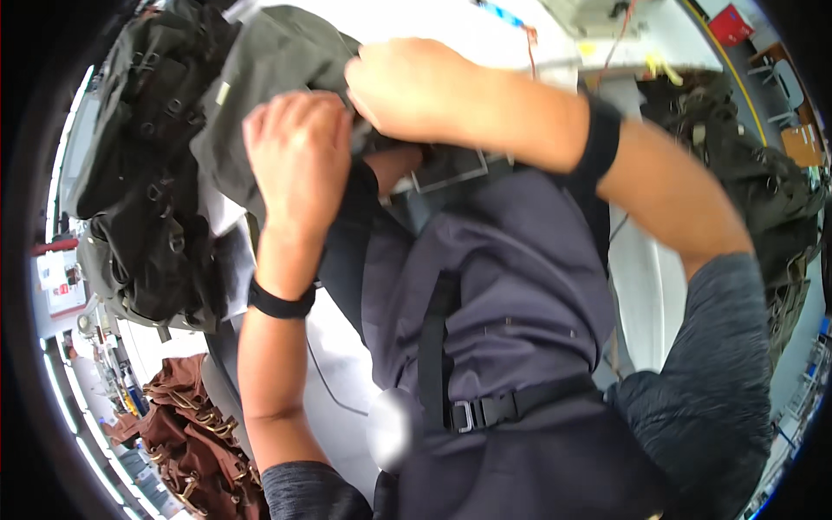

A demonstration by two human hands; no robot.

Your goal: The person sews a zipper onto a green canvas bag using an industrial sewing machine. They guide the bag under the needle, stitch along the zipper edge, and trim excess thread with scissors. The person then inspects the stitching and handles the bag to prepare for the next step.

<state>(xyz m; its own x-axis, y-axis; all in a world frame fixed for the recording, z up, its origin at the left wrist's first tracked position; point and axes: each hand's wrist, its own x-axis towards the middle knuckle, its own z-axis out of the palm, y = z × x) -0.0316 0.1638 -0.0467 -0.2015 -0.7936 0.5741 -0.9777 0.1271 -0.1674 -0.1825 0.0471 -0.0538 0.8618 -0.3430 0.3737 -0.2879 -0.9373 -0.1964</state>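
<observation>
Positioning dark green fabric (pixel 264 68), apparently: left hand (pixel 299 143) and right hand (pixel 403 91) curl — grip closure cannot be told; the next move likely calls for even tension.

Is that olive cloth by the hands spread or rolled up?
Spread, where visible: the olive cloth shows a broad, lightly creased surface. Behind the left hand, I cannot tell.

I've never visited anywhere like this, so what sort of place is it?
Probably a bag-sewing workshop: dark buckled bags are heaped at left, brown bags lie below them, and grey-green cloth is by the person's left hand and right hand.
</observation>
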